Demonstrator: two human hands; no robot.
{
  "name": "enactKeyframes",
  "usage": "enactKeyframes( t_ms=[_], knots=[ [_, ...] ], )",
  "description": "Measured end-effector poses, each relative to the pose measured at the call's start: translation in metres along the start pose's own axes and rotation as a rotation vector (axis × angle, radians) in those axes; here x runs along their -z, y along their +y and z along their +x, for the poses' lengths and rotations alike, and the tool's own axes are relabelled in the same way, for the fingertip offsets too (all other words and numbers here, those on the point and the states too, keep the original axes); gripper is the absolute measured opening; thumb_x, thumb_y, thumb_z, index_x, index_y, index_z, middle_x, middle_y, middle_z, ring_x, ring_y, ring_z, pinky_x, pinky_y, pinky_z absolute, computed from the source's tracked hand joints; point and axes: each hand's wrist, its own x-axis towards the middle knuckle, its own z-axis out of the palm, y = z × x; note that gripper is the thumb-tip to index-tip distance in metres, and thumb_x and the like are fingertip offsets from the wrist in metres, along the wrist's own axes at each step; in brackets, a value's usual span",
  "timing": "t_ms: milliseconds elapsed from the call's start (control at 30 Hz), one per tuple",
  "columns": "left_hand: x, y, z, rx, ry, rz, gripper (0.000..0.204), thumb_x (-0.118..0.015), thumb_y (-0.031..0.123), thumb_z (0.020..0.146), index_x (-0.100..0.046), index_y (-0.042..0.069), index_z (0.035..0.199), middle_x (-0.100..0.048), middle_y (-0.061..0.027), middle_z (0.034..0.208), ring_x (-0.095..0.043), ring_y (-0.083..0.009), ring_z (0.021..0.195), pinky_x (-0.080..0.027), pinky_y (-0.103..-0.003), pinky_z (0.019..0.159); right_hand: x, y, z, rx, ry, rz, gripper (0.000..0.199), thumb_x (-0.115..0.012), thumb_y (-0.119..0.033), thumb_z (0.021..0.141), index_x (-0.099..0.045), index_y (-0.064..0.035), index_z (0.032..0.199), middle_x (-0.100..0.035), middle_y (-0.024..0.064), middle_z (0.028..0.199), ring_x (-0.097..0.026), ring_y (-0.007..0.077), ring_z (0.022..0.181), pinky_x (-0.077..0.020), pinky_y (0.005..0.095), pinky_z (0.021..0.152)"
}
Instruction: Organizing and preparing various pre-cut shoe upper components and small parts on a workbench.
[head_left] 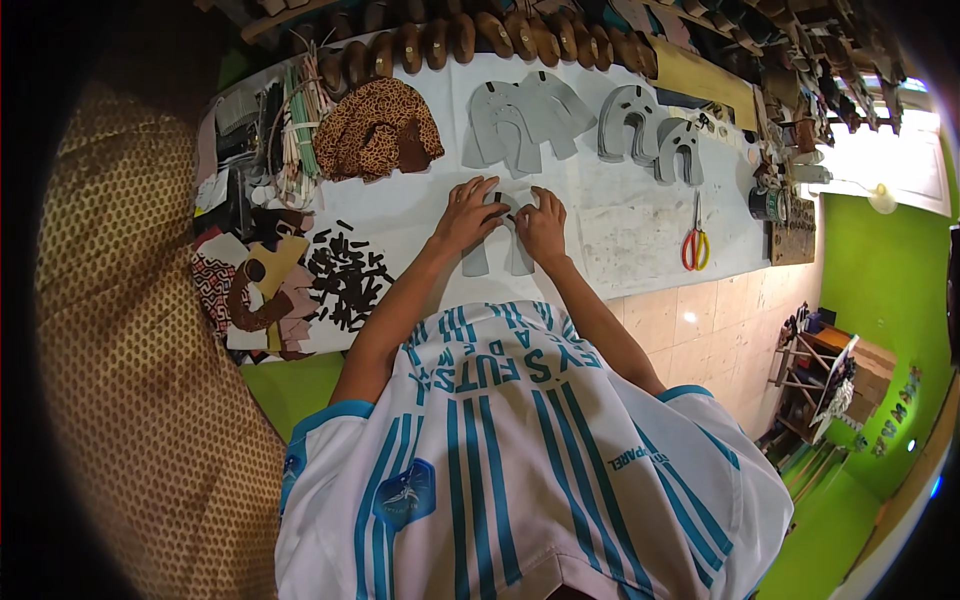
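On the white work table, a grey U-shaped shoe upper piece [476,262] lies in front of my chest with its two legs pointing toward me. My left hand [468,215] grips its curved top from the left, thumb and fingers closed at the edge. A small black strip [497,198] shows by those fingertips. From the right, my right hand [542,226] is pinched at the same curved part; a tiny dark bit shows at its fingertips, too small to make out fully. Left of my forearm lies a pile of short black strips [345,278].
Grey cut pieces [500,125] lie beyond my hands, with more grey U-shaped stacks [628,125] to the right. Leopard-print pieces [365,125] sit far left. Scissors [694,240] with red and yellow handles rest at right. Brown shoe lasts [435,45] line the back edge.
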Motion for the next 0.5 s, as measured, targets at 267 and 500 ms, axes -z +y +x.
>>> enactKeyframes(
  t_ms=[267, 500],
  knots=[
    [0.001, 0.001, -0.007, -0.012, -0.013, 0.040, 0.036, -0.073, 0.027, 0.088, -0.073, 0.029, 0.124, -0.040, -0.0099, 0.158, -0.034, -0.0353, 0.145, -0.026, -0.051, 0.118, -0.007, -0.002, 0.000, 0.013, -0.035, -0.007, 0.016, -0.067, -0.014, 0.088, -0.074, -0.0008, 0.095, -0.053, 0.0146, 0.137, -0.043, 0.0333, 0.133, -0.0293, 0.0476, 0.115],
    [-0.001, -0.002, -0.006, -0.015, -0.022, 0.039, 0.036, -0.072, 0.030, 0.090, -0.073, 0.029, 0.126, -0.037, -0.0105, 0.160, -0.032, -0.0357, 0.146, -0.025, -0.052, 0.119, -0.011, -0.003, 0.003, -0.005, -0.006, -0.059, 0.019, -0.064, -0.015, 0.090, -0.073, 0.0007, 0.097, -0.052, 0.0145, 0.138, -0.042, 0.0327, 0.134, -0.0267, 0.0500, 0.117]
  ],
)
